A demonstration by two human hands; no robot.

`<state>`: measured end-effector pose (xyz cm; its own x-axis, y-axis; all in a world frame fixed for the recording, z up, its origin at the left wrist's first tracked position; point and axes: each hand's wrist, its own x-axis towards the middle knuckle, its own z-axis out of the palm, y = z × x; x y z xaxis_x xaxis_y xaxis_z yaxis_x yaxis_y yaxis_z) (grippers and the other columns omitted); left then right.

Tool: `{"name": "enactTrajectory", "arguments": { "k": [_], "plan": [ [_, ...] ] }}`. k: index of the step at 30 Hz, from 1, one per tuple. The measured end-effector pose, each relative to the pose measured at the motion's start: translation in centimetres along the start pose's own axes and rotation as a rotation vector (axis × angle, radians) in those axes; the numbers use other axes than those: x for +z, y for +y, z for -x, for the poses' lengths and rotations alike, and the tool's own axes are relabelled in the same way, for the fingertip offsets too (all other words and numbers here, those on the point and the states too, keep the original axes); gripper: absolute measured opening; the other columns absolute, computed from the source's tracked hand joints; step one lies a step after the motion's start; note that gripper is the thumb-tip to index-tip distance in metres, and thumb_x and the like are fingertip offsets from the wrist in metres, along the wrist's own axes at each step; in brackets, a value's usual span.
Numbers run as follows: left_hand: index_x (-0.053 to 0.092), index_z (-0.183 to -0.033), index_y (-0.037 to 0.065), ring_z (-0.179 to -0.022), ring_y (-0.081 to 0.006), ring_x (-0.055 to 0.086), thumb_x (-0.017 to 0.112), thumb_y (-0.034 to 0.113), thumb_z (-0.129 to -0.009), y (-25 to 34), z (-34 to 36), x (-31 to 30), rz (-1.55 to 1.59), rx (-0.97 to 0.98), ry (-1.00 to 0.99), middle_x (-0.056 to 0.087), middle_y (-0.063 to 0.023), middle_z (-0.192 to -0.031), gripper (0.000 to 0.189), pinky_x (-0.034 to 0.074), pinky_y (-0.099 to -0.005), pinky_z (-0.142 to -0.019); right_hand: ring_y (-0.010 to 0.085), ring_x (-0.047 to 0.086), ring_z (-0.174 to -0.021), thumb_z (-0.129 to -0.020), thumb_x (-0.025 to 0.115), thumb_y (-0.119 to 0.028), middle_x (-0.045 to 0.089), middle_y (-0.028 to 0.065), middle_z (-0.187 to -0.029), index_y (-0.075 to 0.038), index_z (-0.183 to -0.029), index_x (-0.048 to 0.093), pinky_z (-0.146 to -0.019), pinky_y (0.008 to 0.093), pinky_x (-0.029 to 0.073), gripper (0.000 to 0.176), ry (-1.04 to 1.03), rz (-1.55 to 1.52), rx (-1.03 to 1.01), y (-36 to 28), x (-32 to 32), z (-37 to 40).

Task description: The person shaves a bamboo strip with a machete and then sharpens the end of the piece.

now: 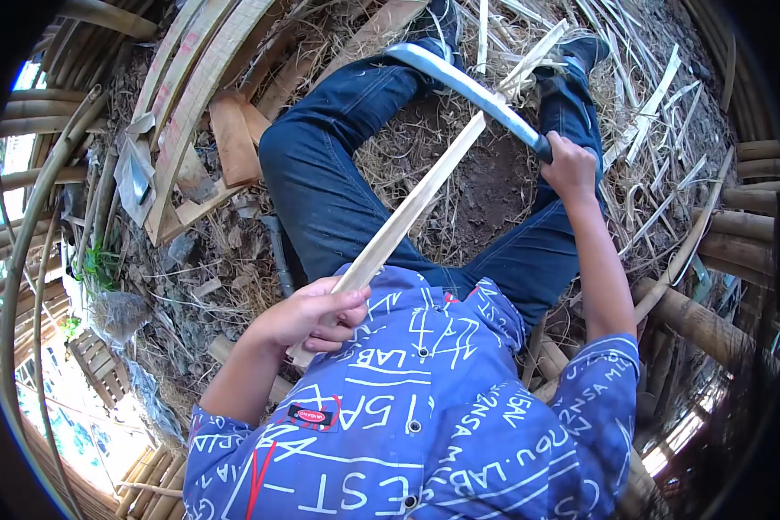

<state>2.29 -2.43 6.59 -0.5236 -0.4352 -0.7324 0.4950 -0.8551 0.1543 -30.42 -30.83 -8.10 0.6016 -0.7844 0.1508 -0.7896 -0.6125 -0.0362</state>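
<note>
My right hand (570, 166) is wrapped round the dark handle of a long curved machete (472, 87). Its pale blade slants up and left over the space between my legs. Closed round the near end of a long split wooden strip (425, 192) is my left hand (315, 316), close to my belly. The strip runs up and right, and the blade crosses it near its far part, touching it or just above. Splintered shavings stand out from the strip around that crossing. The far end reaches toward my right foot (585, 49).
My legs (321, 182) are spread on soil with straw and shavings. Long curved wooden boards (191, 87) and a short brown block (234, 139) lie at left. Loose slivers (654, 113) are scattered at right. Bamboo poles (711, 321) line both sides.
</note>
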Motion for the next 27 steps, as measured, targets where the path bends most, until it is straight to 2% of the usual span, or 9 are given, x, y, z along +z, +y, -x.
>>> {"name": "enactTrajectory", "arguments": {
  "k": [3,4,9,11,15,17,22,25,27],
  "plan": [
    [0.040,-0.100,0.008,-0.048,-0.0022,0.028,0.050,0.035,-0.098,-0.1,-1.0,-0.5,0.148,-0.031,-0.075,0.037,0.0014,-0.076,0.029,0.024,-0.0174,-0.034,0.0290,0.065,-0.067,-0.062,0.070,-0.009,0.060,0.0070,-0.070,-0.010,-0.087,0.056,-0.060,0.0415,0.050,0.028,0.030,-0.055,-0.140,-1.2,-0.6,0.3],
    [0.040,-0.099,0.008,-0.049,-0.0030,0.029,0.047,0.038,-0.099,-0.1,-1.2,-0.2,0.127,-0.048,-0.019,0.038,0.0009,-0.077,0.031,0.025,-0.0176,-0.034,0.0280,0.065,-0.067,-0.061,0.070,-0.009,0.059,0.0069,-0.069,-0.011,-0.087,0.056,-0.060,0.0409,0.050,0.030,0.039,-0.041,-0.171,-1.5,-0.7,0.3],
    [0.042,-0.099,0.009,-0.049,-0.0028,0.026,0.047,0.034,-0.100,-0.6,-1.9,-0.1,0.103,-0.038,-0.034,0.033,0.0025,-0.072,0.026,0.022,-0.0173,-0.035,0.0284,0.066,-0.068,-0.061,0.070,-0.010,0.061,0.0076,-0.071,-0.011,-0.087,0.056,-0.061,0.0417,0.051,0.030,-0.003,-0.091,-0.188,-0.5,-1.1,-0.6],
    [0.042,-0.100,0.009,-0.049,-0.0026,0.026,0.048,0.031,-0.100,-0.9,-1.4,0.5,0.103,-0.039,-0.040,0.031,0.0032,-0.070,0.023,0.021,-0.0172,-0.035,0.0299,0.067,-0.069,-0.064,0.070,-0.011,0.065,0.0093,-0.074,-0.011,-0.087,0.056,-0.061,0.0432,0.051,0.027,-0.053,0.041,-0.098,1.2,-0.7,-1.4],
    [0.043,-0.100,0.013,-0.049,-0.0011,0.025,0.046,0.026,-0.102,-1.3,-0.7,1.1,0.054,-0.043,-0.041,0.029,0.0062,-0.067,0.014,0.021,-0.0166,-0.036,0.0344,0.069,-0.078,-0.076,0.066,-0.018,0.069,0.0140,-0.082,-0.011,-0.093,0.056,-0.067,0.0466,0.054,0.021,-0.205,0.265,0.239,5.0,0.2,-4.2],
    [0.043,-0.100,0.013,-0.048,-0.0011,0.025,0.048,0.027,-0.102,-1.5,-0.3,1.1,0.059,-0.055,-0.098,0.028,0.0065,-0.066,0.015,0.021,-0.0166,-0.036,0.0346,0.069,-0.079,-0.076,0.066,-0.019,0.070,0.0148,-0.083,-0.011,-0.093,0.057,-0.068,0.0465,0.054,0.022,-0.209,0.284,0.268,6.5,-0.1,-4.6],
    [0.043,-0.096,0.014,-0.048,-0.0003,0.027,0.050,0.030,-0.101,-0.9,-0.6,0.7,0.029,-0.031,-0.044,0.030,0.0070,-0.066,0.018,0.023,-0.0161,-0.036,0.0372,0.068,-0.082,-0.076,0.066,-0.022,0.070,0.0165,-0.086,-0.012,-0.096,0.057,-0.071,0.0483,0.053,0.024,-0.211,0.266,0.371,5.9,-1.0,-3.0],
    [0.043,-0.103,0.012,-0.049,-0.0021,0.026,0.052,0.028,-0.100,-0.9,-1.6,0.8,-0.108,0.022,-0.008,0.028,0.0059,-0.067,0.019,0.022,-0.0166,-0.036,0.0397,0.066,-0.077,-0.075,0.066,-0.022,0.068,0.0160,-0.080,-0.011,-0.093,0.058,-0.067,0.0493,0.051,0.023,-0.014,0.070,0.370,2.9,-1.7,-0.9],
    [0.044,-0.101,0.010,-0.050,-0.0027,0.031,0.053,0.029,-0.099,-1.0,-2.0,0.7,-0.177,0.020,0.034,0.034,0.0047,-0.067,0.021,0.027,-0.0181,-0.039,0.0394,0.065,-0.075,-0.075,0.066,-0.020,0.067,0.0157,-0.077,-0.011,-0.090,0.058,-0.064,0.0491,0.050,0.020,0.040,-0.004,0.335,0.8,-2.6,0.2]
  ]
}}
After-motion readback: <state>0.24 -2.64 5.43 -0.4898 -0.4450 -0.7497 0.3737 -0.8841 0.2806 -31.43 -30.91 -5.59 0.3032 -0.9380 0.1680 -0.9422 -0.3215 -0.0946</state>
